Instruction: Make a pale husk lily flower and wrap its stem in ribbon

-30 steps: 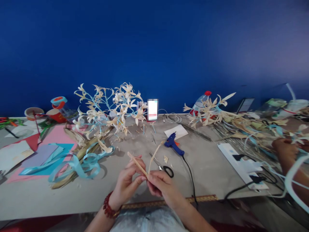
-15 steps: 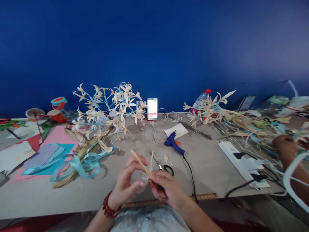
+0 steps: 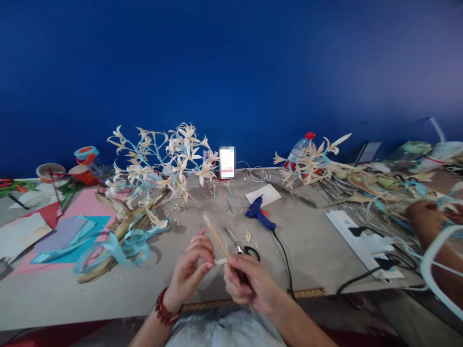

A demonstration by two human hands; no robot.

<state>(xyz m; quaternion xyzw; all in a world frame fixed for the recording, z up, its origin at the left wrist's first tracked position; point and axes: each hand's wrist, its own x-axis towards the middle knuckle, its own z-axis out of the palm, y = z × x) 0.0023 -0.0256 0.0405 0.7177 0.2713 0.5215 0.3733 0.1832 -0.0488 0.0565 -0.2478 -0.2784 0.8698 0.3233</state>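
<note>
Over the table's front, my right hand (image 3: 251, 279) is closed around the base of a dried-husk flower piece (image 3: 216, 234), whose long pale strip points up and left. My left hand (image 3: 195, 265), with a red bead bracelet at the wrist, pinches a short whitish petal (image 3: 221, 261) that sticks out sideways from the same piece. The fingertips of both hands are close together, and the piece's lower end is hidden in my right fist. Just beyond lie black-handled scissors (image 3: 252, 251), partly covered by my right hand. A blue glue gun (image 3: 261, 213) rests further off.
Husk flowers on blue stems (image 3: 159, 154) stand at the back. Light-blue ribbon (image 3: 141, 250) and coloured paper (image 3: 68, 233) lie left. A white power strip (image 3: 356, 246) with cords sits right, near another person's hand (image 3: 425, 219). The glue gun's cord (image 3: 285, 260) crosses the table edge.
My left fingers have come down from beside the long strip and closed on the small whitish petal. The husk piece has shifted slightly in my right hand.
</note>
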